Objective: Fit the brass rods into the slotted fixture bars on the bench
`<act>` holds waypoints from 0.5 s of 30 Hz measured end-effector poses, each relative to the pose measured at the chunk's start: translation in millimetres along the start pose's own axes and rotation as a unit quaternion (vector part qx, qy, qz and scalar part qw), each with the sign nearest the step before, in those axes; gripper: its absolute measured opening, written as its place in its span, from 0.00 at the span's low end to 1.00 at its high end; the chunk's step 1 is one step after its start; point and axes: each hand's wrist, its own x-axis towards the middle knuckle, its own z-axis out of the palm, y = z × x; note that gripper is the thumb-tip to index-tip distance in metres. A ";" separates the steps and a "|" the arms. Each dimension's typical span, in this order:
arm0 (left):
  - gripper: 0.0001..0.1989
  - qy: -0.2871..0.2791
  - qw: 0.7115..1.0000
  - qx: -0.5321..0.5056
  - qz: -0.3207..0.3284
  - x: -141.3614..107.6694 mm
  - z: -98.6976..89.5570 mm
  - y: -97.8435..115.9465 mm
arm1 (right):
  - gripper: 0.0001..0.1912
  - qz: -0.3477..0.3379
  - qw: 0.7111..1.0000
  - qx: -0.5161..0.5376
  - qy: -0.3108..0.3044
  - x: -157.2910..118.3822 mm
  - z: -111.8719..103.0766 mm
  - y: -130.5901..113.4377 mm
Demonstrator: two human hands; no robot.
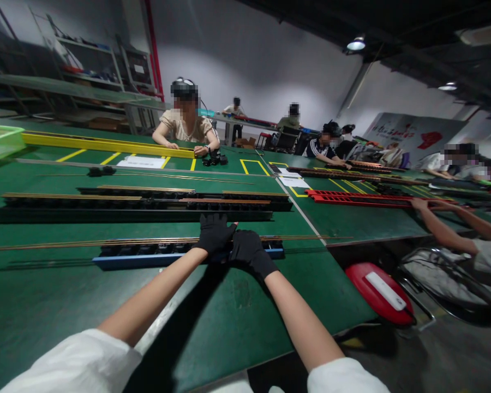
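Blue strip (147, 255) on table — under left hand (215, 232), right hand (249, 249).

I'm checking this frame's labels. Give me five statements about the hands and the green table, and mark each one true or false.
1. Both hands wear black gloves. True: the left hand and right hand are gloved.
2. The hands rest on a red strip. False: they rest on the blue strip; the red strip lies on the next table.
3. Thin copper rods lie along the blue strip. True.
4. A yellow bar lies in front of the person opposite. True.
5. The green basket sits at the right edge. False: the basket is at the far left.
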 end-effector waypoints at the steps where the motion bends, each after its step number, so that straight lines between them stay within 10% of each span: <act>1: 0.31 0.007 1.000 -0.001 -0.001 -2.8 1.6 3.5 | 0.21 -0.001 1.000 0.000 -0.001 0.1 1.5 -0.1; 15: 0.29 0.030 0.999 0.015 0.031 -12.2 1.6 -3.3 | 0.20 -0.007 1.000 -0.016 0.010 5.1 0.0 1.1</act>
